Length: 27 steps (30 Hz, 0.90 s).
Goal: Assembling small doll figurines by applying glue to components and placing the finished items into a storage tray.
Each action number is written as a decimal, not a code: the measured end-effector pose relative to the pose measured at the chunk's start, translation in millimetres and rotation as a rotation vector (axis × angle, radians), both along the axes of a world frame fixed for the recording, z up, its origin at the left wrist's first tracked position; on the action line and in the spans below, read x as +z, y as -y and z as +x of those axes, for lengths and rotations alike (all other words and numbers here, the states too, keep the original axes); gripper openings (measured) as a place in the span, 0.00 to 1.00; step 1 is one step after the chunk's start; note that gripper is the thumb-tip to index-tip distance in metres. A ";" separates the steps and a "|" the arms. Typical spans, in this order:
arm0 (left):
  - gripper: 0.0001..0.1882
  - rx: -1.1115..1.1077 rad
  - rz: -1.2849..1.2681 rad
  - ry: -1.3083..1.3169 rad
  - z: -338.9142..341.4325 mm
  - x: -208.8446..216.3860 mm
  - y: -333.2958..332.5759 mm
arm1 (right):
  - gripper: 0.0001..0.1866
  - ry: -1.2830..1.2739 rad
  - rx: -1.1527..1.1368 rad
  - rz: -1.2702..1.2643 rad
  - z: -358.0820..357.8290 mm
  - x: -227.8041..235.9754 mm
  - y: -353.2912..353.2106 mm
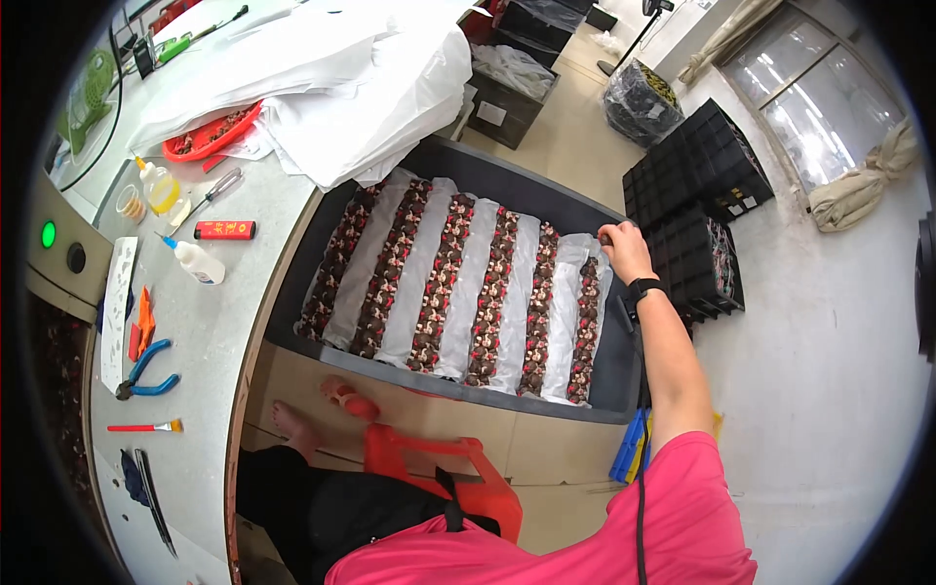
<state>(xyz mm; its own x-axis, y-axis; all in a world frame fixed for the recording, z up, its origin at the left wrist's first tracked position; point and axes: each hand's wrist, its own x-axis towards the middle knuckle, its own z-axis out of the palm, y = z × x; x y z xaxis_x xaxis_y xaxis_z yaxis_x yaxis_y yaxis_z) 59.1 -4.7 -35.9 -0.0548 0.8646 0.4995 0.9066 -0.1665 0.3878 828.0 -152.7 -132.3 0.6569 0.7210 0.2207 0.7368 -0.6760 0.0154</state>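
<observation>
My right hand [626, 252] reaches to the far right corner of a large grey plastic bin [487, 393], with a dark band on its wrist. Its fingers are curled together at the bin's rim, over a small dark spot; whether they grip the rim or a small piece is hidden. Just below them lies the rightmost row of small dark brown, red and cream pieces [583, 331]. Several such rows lie side by side in the bin, parted by folds of whitish sheet [448, 322]. My left hand does not show.
At left, a grey workbench [210, 341] carries blue-handled pliers [146, 375], a brush [146, 427], tweezers [154, 502], dropper bottles [200, 261], a red tray [213, 132] and white sheets [361, 107]. Black crates [697, 166] stand at right. A red stool [429, 458] is below the bin.
</observation>
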 end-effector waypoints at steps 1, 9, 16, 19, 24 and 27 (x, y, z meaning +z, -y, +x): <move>0.08 -0.012 0.011 -0.011 1.7 -1.6 -1.0 | 0.14 0.023 -0.008 -0.065 5.1 -10.9 2.5; 0.09 -0.014 0.080 -0.056 -1.0 -9.3 -5.2 | 0.13 0.215 0.011 -0.234 34.9 -67.4 10.6; 0.07 0.012 0.085 -0.080 0.3 -8.0 -12.4 | 0.12 0.229 0.050 -0.169 33.2 -59.5 8.0; 0.07 -0.012 0.099 -0.084 2.2 -8.4 -14.4 | 0.14 0.069 0.033 0.046 21.7 -54.8 -1.4; 0.07 -0.036 0.129 -0.085 3.8 -8.8 -14.5 | 0.15 -0.278 -0.179 0.447 46.2 -87.5 9.4; 0.07 -0.042 0.152 -0.086 4.2 -8.3 -11.9 | 0.13 -0.334 -0.160 0.456 49.3 -100.1 16.1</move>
